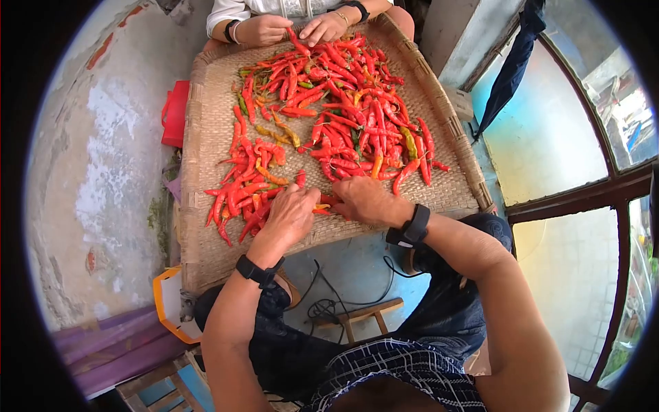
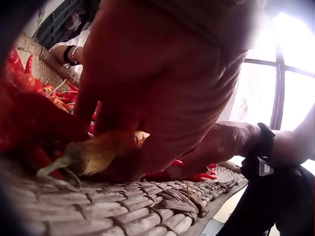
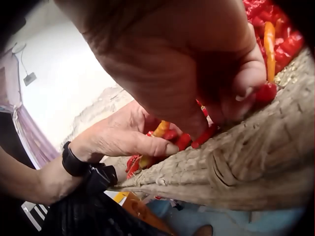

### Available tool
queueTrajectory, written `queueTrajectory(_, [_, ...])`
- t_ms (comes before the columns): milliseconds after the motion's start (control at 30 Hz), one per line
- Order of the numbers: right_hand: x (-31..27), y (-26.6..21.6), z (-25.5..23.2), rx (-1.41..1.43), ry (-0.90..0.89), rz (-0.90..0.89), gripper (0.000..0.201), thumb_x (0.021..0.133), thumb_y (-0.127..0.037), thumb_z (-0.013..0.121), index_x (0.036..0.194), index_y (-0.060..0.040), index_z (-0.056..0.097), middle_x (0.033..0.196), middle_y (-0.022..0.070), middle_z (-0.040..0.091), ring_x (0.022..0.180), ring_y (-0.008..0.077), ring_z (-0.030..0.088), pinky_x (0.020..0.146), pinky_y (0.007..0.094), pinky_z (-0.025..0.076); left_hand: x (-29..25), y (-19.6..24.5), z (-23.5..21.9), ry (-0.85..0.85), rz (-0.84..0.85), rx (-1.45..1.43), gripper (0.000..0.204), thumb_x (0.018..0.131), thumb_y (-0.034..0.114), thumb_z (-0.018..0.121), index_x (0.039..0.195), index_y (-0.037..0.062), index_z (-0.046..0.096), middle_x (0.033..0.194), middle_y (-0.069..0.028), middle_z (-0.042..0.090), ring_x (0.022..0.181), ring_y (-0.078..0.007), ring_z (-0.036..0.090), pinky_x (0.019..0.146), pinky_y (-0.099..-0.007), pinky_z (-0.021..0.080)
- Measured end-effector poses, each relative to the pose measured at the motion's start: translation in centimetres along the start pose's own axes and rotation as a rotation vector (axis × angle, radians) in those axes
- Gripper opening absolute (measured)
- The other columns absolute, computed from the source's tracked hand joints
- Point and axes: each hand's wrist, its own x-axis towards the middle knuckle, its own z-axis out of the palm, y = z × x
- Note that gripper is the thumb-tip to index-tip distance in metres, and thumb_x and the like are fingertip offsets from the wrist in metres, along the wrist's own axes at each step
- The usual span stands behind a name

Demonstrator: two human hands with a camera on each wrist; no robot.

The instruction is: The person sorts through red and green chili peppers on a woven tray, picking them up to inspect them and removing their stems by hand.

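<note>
Red peppers (image 1: 374,127) lie heaped on the woven tray (image 1: 213,130) before me. Near its close edge, my left hand (image 1: 294,209) has thumb and fingers curled round a few; beside it my right hand (image 1: 371,200) has bent fingers down among them, but I cannot tell whether it grips any. Across sits another person (image 1: 302,8); below stands a wooden stool (image 1: 357,319).

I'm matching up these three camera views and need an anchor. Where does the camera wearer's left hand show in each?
Head: left hand near the centre, slightly left, at the red peppers.
Left wrist: left hand large, across the upper middle.
Right wrist: left hand left of centre, black strap at its wrist.
Shared landmark: the woven tray.
</note>
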Motion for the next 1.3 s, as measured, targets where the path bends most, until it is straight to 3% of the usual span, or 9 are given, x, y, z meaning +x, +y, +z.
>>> queueTrajectory(267, [0.2, 0.4, -2.9, -0.189, 0.023, 0.121, 0.015, 0.074, -0.016, 0.058, 0.078, -0.0019, 0.059, 0.069, 0.0196, 0.061, 0.065, 0.039, 0.06, 0.058, 0.0436, 0.049, 0.2, -0.6, -2.0, 0.246, -0.081, -0.292, 0.026, 0.075, -0.003, 0.058, 0.1, 0.0026, 0.05, 0.085, -0.0154, 0.058, 0.082, -0.0346, 0.056, 0.073, -0.0408, 0.046])
queueTrajectory(433, [0.6, 2.0, -7.4, 0.259, 0.454, 0.082, 0.014, 0.079, -0.011, 0.061, 0.088, -0.0001, 0.059, 0.071, 0.0191, 0.061, 0.069, 0.0358, 0.063, 0.063, 0.0419, 0.051, 0.3, -0.9, -3.7, 0.257, -0.254, -0.478, 0.019, 0.08, 0.001, 0.057, 0.099, 0.0008, 0.054, 0.08, -0.007, 0.057, 0.077, -0.0155, 0.058, 0.07, -0.0292, 0.046])
queueTrajectory(533, [0.1, 1.1, -8.4, 0.01, 0.761, 0.038, 0.027, 0.081, -0.018, 0.064, 0.102, -0.0019, 0.058, 0.082, 0.0193, 0.063, 0.075, 0.0341, 0.064, 0.068, 0.0404, 0.051, 0.8, -0.1, -3.5, 0.293, -0.212, -0.592, 0.017, 0.082, 0.003, 0.057, 0.098, 0.0002, 0.055, 0.078, -0.0072, 0.058, 0.074, -0.0161, 0.058, 0.07, -0.0302, 0.047])
queueTrajectory(667, [-0.4, -1.4, -5.5, 0.439, 0.235, 0.053, 0.032, 0.083, -0.025, 0.067, 0.104, -0.0023, 0.057, 0.077, 0.0148, 0.061, 0.075, 0.0292, 0.063, 0.067, 0.0386, 0.05, 1.3, 1.7, -2.8, 0.26, -0.176, -0.651, 0.023, 0.079, -0.001, 0.061, 0.098, 0.0018, 0.049, 0.08, -0.0073, 0.06, 0.075, -0.0155, 0.059, 0.07, -0.0297, 0.047])
queueTrajectory(867, [-0.2, -1.5, -3.1, 0.452, 0.139, -0.072, 0.014, 0.089, -0.016, 0.061, 0.089, -0.002, 0.058, 0.073, 0.0074, 0.06, 0.065, 0.0159, 0.058, 0.059, 0.0308, 0.047, 0.9, 2.3, -2.5, 0.131, -0.198, -0.729, 0.032, 0.076, -0.001, 0.065, 0.102, 0.0024, 0.046, 0.088, -0.011, 0.063, 0.083, -0.0206, 0.062, 0.075, -0.0334, 0.048])
queueTrajectory(967, [0.1, -0.2, -5.4, 0.421, 0.185, -0.08, 0.01, 0.089, -0.013, 0.059, 0.087, -0.0026, 0.058, 0.073, 0.0061, 0.059, 0.066, 0.013, 0.056, 0.057, 0.0298, 0.046, 0.2, -0.1, -2.9, 0.198, -0.012, -0.315, 0.045, 0.071, 0.006, 0.069, 0.111, 0.0016, 0.048, 0.105, -0.0168, 0.056, 0.1, -0.0309, 0.056, 0.083, -0.038, 0.047])
queueTrajectory(1100, [0.6, 2.8, -8.5, 0.64, 0.369, -0.023, 0.012, 0.086, -0.012, 0.058, 0.092, -0.001, 0.058, 0.07, 0.0083, 0.06, 0.063, 0.0142, 0.056, 0.056, 0.03, 0.045, -0.5, -1.1, -1.9, 0.022, -0.159, 0.12, 0.045, 0.072, 0.01, 0.069, 0.112, 0.0014, 0.051, 0.105, -0.0163, 0.053, 0.103, -0.0332, 0.05, 0.083, -0.0426, 0.045])
queueTrajectory(1167, [0.2, 3.4, -9.4, 0.675, 0.823, 0.204, 0.025, 0.089, -0.018, 0.059, 0.106, -0.0009, 0.054, 0.069, 0.0066, 0.059, 0.062, 0.0111, 0.053, 0.055, 0.0281, 0.044, -0.1, -1.2, -1.0, 0.006, -0.16, 0.144, 0.041, 0.073, 0.011, 0.068, 0.109, 0.002, 0.051, 0.103, -0.0159, 0.054, 0.102, -0.0332, 0.051, 0.082, -0.0428, 0.045])
queueTrajectory(1300, [0.3, 3.5, -7.5, 0.532, 0.652, 0.093, 0.03, 0.088, -0.021, 0.061, 0.109, -0.0014, 0.053, 0.068, 0.008, 0.058, 0.059, 0.0131, 0.053, 0.056, 0.0302, 0.045, 0.2, -1.1, -0.7, 0.013, -0.123, 0.092, 0.028, 0.075, 0.01, 0.064, 0.1, 0.0042, 0.053, 0.096, -0.0148, 0.055, 0.096, -0.0335, 0.053, 0.078, -0.0429, 0.045])
